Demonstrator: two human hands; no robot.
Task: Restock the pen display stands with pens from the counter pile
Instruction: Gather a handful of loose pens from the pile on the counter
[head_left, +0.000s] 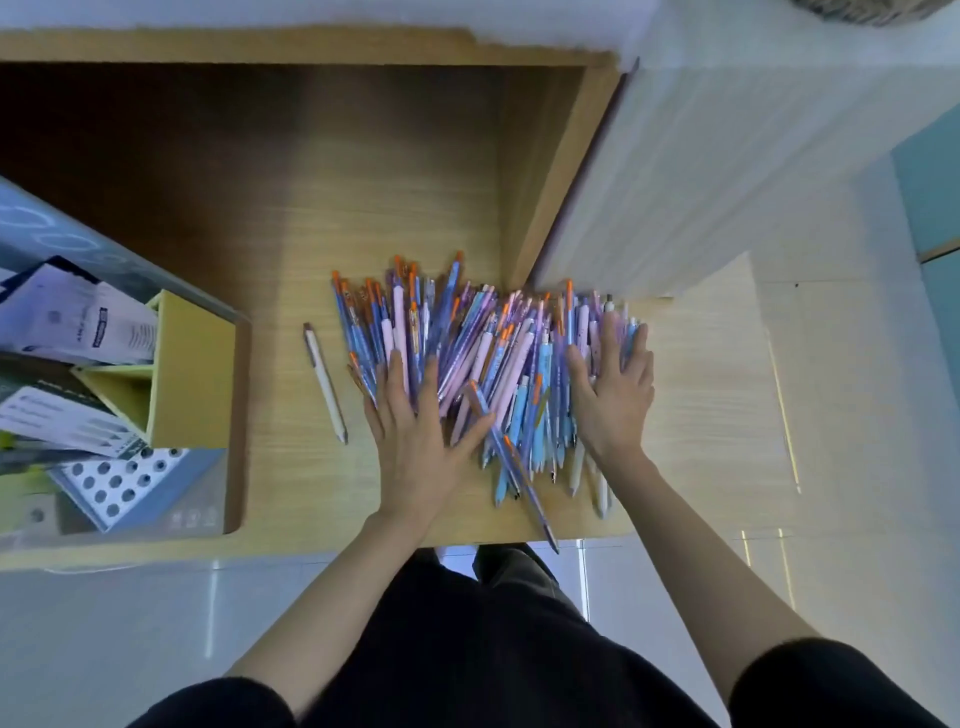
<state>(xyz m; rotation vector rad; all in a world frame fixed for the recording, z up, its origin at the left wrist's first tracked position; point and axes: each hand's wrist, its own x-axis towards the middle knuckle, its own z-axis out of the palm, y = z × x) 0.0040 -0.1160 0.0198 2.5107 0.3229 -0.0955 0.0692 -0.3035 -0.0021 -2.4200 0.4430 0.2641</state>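
A loose heap of pink, blue and purple pens (483, 353) lies on the wooden counter (291, 291).

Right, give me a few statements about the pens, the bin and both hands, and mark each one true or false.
1. The right grip rests open on the pen pile. True.
2. The left grip pinches one pen in the air. False: it lies flat on the pen pile, fingers spread.
3. A white pen lies alone, left of the pen pile. True.
4. The plastic bin stands right of the pen pile. False: it stands to the left.
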